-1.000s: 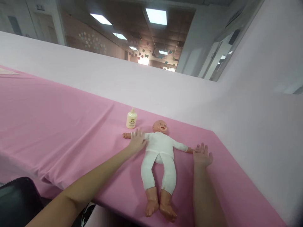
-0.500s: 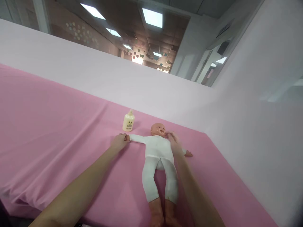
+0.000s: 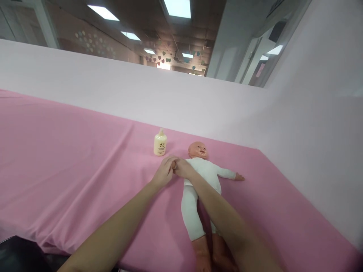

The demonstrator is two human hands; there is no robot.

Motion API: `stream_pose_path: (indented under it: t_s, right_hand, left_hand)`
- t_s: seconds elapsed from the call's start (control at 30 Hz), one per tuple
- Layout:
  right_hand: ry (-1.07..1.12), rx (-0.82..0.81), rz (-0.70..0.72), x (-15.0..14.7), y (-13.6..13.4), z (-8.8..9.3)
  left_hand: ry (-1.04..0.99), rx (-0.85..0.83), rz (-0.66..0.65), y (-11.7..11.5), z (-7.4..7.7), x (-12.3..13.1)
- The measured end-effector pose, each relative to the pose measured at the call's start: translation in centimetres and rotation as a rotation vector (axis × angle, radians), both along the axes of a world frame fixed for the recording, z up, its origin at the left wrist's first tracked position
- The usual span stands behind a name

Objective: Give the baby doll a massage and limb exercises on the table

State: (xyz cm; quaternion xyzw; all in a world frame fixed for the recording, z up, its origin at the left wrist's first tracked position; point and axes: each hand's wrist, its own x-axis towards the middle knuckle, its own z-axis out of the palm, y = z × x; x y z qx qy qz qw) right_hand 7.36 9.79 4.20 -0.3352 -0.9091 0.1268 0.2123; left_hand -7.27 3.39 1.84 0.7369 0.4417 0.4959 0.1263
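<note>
A baby doll point(image 3: 208, 172) in a white long-sleeved suit lies face up on the pink-covered surface, bare feet toward me. My left hand point(image 3: 166, 170) is closed around the doll's hand on the left side. Close against it, my right hand point(image 3: 182, 167) curls over the same small hand and wrist, hiding most of that sleeve. The doll's other arm stretches out to the right with nothing touching it. Just beyond my left hand stands a cream lotion bottle point(image 3: 160, 144), upright with a dark label print.
The pink sheet point(image 3: 85, 158) is creased on the left. A white wall point(image 3: 141, 90) runs along the back, with a window or mirror point(image 3: 136, 22) above. Another white wall point(image 3: 317, 124) closes off the right. Something black point(image 3: 21, 255) shows at the lower left.
My right hand has moved left from beside the doll's chin to the doll's hand, meeting my left hand there. My left hand stays on it. The view has shifted slightly.
</note>
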Motion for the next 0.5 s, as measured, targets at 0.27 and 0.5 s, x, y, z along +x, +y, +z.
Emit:
stream_pose_path:
  t_s: [0.27, 0.5]
  right_hand:
    - [-0.046, -0.051, 0.058, 0.1, -1.0, 0.7]
    - [-0.116, 0.017, -0.008, -0.1, -1.8, 1.1]
  left_hand:
    - [0.009, 0.003, 0.004, -0.7, -0.1, 1.0]
    - [0.031, -0.085, -0.003, -0.8, -0.1, 1.1]
